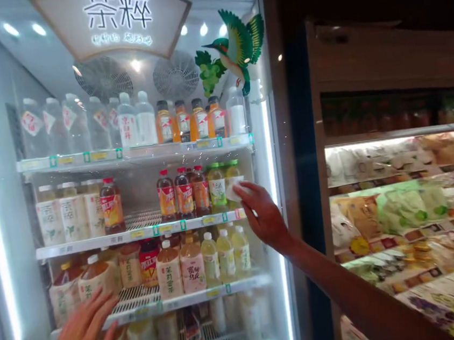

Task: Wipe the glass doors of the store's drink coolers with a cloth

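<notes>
In the head view, my right hand (267, 215) is raised at the right side of a drinks fridge's glass door (141, 200). Its fingers pinch a small white wipe or tissue (234, 192), which seems to lie against the glass; the exact kind is unclear. Behind it show green-capped tea bottles (217, 186) on the middle shelf. At the lower left my left hand (84, 336) is open, fingers spread, in front of the glass near the large tea bottles (96, 278). Whether it touches the glass I cannot tell.
A kingfisher sticker (234, 50) and a fan-shaped lit sign (118, 22) sit at the fridge's top. Shelves (136, 152) hold several rows of bottles. The dark door frame (286, 158) borders the right side. Further right stands an open chiller (408, 199) with packaged food.
</notes>
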`<state>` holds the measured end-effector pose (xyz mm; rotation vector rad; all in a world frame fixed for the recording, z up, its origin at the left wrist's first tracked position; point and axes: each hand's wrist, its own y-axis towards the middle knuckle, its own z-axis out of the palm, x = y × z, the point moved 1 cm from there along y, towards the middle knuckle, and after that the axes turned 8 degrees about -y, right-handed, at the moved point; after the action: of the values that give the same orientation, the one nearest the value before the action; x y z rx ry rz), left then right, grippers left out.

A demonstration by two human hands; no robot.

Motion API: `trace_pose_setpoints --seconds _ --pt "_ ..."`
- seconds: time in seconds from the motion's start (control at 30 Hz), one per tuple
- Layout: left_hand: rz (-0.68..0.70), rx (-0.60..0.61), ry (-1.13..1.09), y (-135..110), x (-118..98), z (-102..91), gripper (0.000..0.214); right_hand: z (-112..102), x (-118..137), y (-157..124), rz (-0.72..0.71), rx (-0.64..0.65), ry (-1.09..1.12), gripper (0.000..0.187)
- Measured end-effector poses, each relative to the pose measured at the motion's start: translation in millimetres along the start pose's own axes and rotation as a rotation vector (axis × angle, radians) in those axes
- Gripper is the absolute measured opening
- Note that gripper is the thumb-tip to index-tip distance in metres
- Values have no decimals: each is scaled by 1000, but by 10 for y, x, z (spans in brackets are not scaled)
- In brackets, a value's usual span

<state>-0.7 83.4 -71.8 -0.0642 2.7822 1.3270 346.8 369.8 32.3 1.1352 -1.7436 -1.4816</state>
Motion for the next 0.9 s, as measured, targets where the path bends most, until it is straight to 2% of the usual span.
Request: trace_pose_setpoints --seconds 0.07,0.13,0.2,0.27,0.33,0.4,0.43,0.53,0.57,0.63,0.73,0.77,0.9 --pt "185 -142 63 606 -356 104 59 205 -96 -46 -227 136 -102 72" --pt "338 -215 176 1193 -648 173 70 361 -149 -128 -488 327 -129 98" --pt "430 -230 266 1680 -823 187 76 406 -220 12 -649 423 -123 102" --pt "454 -237 318 2031 -871 143 76 355 -301 394 -623 362 -158 93" --pt "443 -253 333 2245 -816 65 74 286 -336 794 -499 214 -231 86" --pt "435 -271 333 2345 -697 -10 73 272 -283 972 -474 150 -263 86" --pt "437 -277 332 2362 -623 -39 74 293 -230 964 -531 180 -253 87" --pt "465 -291 344 2340 -379 -102 79 392 -54 821 -846 369 -158 90" --pt "479 -291 352 2325 -298 -126 80 420 -11 832 -900 399 -138 91" --pt "490 -296 367 2306 -141 -199 81 465 66 1007 -827 346 -159 95" --pt "474 -302 387 2301 84 -393 83 568 282 1362 -568 194 -234 104" --pt "466 -302 391 2297 160 -475 83 629 403 1428 -565 190 -234 107" --pt "435 -297 408 2228 487 -805 80 922 941 1623 -911 373 -156 108"
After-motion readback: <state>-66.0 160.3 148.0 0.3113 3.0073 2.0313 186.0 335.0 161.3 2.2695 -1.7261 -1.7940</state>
